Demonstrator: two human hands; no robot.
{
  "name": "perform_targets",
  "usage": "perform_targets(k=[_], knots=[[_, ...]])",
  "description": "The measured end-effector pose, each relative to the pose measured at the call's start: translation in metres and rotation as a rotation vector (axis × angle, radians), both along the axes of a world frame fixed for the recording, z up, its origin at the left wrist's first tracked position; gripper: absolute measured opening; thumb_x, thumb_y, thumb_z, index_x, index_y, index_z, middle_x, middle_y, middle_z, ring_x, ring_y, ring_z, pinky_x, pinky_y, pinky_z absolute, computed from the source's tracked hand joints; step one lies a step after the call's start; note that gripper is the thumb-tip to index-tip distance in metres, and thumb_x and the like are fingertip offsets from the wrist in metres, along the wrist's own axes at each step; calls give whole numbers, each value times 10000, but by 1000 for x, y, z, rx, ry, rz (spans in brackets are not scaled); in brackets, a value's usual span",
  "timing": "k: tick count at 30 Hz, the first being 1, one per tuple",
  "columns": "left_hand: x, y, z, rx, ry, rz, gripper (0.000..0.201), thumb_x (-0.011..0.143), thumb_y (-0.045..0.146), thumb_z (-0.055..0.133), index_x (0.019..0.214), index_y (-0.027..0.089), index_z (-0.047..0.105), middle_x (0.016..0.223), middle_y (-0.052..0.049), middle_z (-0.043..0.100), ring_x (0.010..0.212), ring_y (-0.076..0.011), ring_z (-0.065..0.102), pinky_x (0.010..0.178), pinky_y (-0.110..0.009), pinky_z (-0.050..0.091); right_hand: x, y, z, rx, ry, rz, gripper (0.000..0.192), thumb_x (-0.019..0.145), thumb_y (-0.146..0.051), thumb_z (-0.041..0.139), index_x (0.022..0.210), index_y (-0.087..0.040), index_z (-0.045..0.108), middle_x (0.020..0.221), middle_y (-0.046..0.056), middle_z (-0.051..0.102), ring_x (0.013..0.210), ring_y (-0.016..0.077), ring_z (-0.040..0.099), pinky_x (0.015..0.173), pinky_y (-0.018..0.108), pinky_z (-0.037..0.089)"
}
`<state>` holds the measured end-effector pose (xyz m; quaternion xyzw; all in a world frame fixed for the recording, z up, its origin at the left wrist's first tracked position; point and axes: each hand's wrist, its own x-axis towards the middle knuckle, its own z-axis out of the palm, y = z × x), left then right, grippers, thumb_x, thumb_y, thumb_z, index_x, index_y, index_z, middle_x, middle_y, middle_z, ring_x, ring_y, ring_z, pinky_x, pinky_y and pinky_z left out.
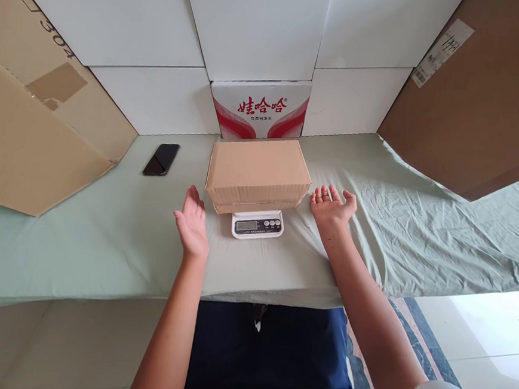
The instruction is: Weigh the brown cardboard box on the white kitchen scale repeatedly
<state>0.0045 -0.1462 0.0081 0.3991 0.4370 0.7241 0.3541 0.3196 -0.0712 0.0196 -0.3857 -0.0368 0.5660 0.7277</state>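
Observation:
A closed brown cardboard box (257, 167) rests on a white digital scale (257, 225), covering most of it. Only the scale's front panel, with its display and round buttons, shows. My left hand (193, 222) is beside the box's left front corner, fingers extended and holding nothing. On the other side, my right hand (334, 206) lies palm up near the right front corner, fingers spread and nothing in it. Both hands appear apart from the box.
A black smartphone (161, 159) lies left of the box on the green cloth (117, 225). Behind stands a white and red printed carton (261, 108) among white panels (263, 27). Large cardboard sheets flank the table, one at left (30, 134) and one at right (473, 109).

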Motion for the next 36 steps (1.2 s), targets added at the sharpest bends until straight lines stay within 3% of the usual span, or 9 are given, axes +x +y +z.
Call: perform_targets(k=[8, 16, 19, 22, 25, 31, 36], knots=[[7, -6, 2, 6, 125, -84, 838, 905, 831, 329, 1551, 321, 482, 1726, -41, 315, 1616, -269, 244, 1310, -418, 239, -7, -2, 2, 62, -38, 160, 318, 774, -521, 540, 957, -262, 549, 956, 46, 629, 865, 214, 669, 772, 417, 578], [10, -5, 0, 30, 164, -133, 857, 879, 845, 385, 1545, 316, 493, 1695, -61, 388, 1593, -299, 308, 1300, -437, 258, -14, -4, 9, 142, -68, 237, 271, 826, -487, 524, 901, -233, 581, 869, 53, 647, 795, 210, 650, 734, 399, 577], [10, -6, -2, 26, 177, -141, 854, 876, 838, 405, 1539, 309, 503, 1687, -74, 402, 1586, -307, 325, 1290, -449, 277, -23, -6, 10, 197, -320, 179, 319, 854, -512, 499, 953, -233, 618, 981, 64, 689, 930, 227, 673, 876, 436, 571], [11, -6, -3, 11, 191, -153, 873, 867, 848, 407, 1528, 288, 519, 1662, -101, 443, 1570, -318, 361, 1275, -466, 307, -34, -11, 9, 306, -683, 53, 439, 878, -580, 522, 1182, -277, 615, 1320, 63, 667, 1260, 252, 613, 1141, 514, 446], [12, -5, -3, 12, 212, -182, 889, 859, 854, 415, 1510, 262, 541, 1626, -123, 493, 1547, -333, 401, 1264, -472, 332, -44, -19, 8, 405, -753, 143, 583, 915, -669, 468, 1373, -315, 538, 1541, 43, 559, 1469, 260, 483, 1269, 561, 304], [16, -5, -4, 32, 228, -214, 836, 899, 805, 417, 1501, 237, 535, 1619, -135, 497, 1565, -328, 368, 1270, -461, 327, -59, -28, 10, 528, -794, 295, 589, 947, -690, 415, 1345, -297, 599, 1435, 29, 655, 1505, 264, 456, 1304, 505, 325], [11, 6, 4, -37, 273, -190, 630, 962, 689, 466, 1419, 264, 553, 1503, -123, 593, 1451, -297, 519, 1225, -457, 379, -62, -17, 13, 554, -794, 340, 493, 930, -568, 525, 1367, -349, 594, 1459, 9, 639, 1499, 306, 450, 1316, 543, 291]])
